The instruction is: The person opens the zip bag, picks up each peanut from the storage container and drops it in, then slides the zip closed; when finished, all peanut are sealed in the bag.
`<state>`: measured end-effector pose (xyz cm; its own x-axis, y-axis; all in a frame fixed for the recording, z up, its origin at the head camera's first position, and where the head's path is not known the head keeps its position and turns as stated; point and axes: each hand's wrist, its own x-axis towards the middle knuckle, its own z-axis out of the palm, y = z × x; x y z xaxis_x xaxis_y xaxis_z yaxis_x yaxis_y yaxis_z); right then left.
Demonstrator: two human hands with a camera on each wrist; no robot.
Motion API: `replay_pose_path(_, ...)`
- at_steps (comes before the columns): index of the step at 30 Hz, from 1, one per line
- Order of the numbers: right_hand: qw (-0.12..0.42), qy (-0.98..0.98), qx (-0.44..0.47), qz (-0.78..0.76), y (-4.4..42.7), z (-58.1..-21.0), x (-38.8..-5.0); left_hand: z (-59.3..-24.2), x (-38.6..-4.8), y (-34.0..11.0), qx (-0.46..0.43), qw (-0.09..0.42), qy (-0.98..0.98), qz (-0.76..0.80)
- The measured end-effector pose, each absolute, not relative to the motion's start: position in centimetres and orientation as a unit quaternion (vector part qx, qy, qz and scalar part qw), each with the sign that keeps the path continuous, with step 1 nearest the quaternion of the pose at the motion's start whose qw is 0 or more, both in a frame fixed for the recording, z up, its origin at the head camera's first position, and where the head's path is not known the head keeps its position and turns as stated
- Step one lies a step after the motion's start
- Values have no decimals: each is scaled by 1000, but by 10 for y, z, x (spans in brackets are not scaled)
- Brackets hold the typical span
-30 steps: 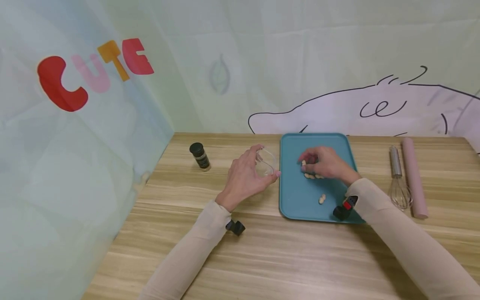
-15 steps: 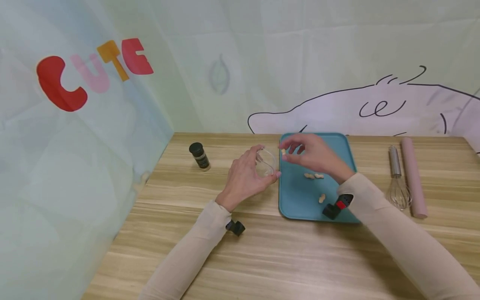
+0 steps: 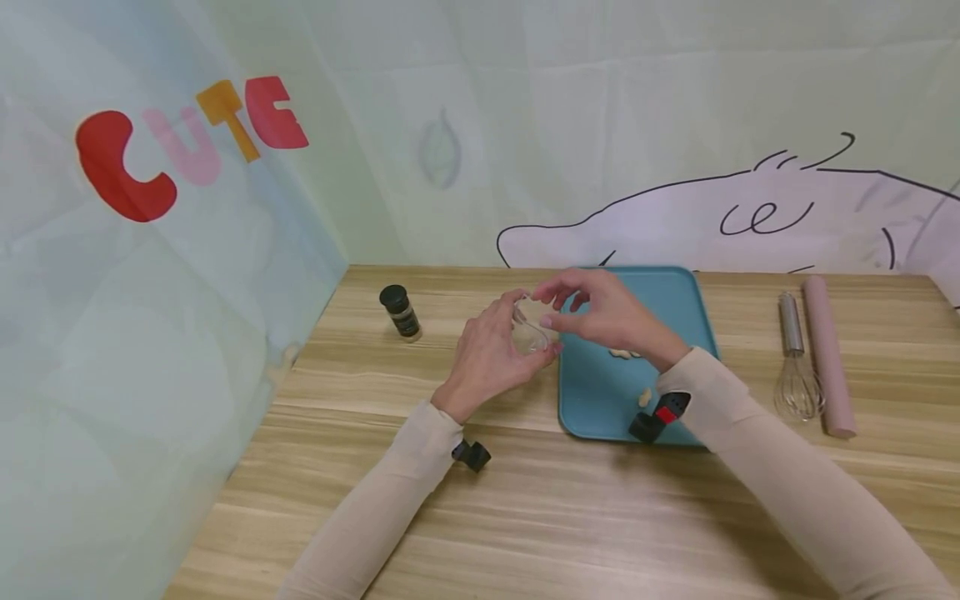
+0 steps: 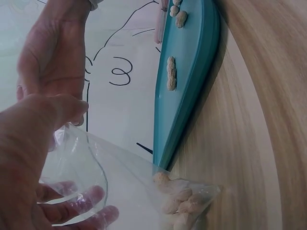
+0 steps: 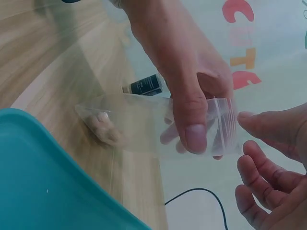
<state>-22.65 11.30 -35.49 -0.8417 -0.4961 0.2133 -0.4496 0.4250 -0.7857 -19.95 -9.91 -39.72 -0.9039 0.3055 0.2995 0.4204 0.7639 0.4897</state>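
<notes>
My right grip, now spread, has reached the bag my left grip holds, likely adding to its peanuts.

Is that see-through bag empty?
No, the left wrist view shows several peanuts gathered at the bottom of the clear bag.

The clear, flexible plastic zip-seal bag is spread open at the mouth, beside the teal rectangular tray. Tan unshelled peanuts are gathered in its lower end; further loose peanuts lie on the tray.
</notes>
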Motion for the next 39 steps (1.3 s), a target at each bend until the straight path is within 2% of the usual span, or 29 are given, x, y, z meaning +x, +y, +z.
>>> replay_pose_path(8, 18, 850, -271, -451, 132, -365, -228, -397, -199, -98, -185, 97, -935, -287)
replay_pose_path(13, 26, 864, -264, -428, 152, -383, -227, -397, -199, -97, -182, 93, -936, -285)
replay_pose_path(18, 36, 888, -220, -401, 173, -405, -220, -397, -199, -96, -180, 88, -938, -282)
replay_pose_path(25, 39, 914, -185, -359, 186, -432, -212, -397, -199, -96, -175, 85, -940, -281)
replay_pose_path(39, 45, 921, -152, -357, 183, -431, -213, -399, -199, -95, -179, 87, -940, -279)
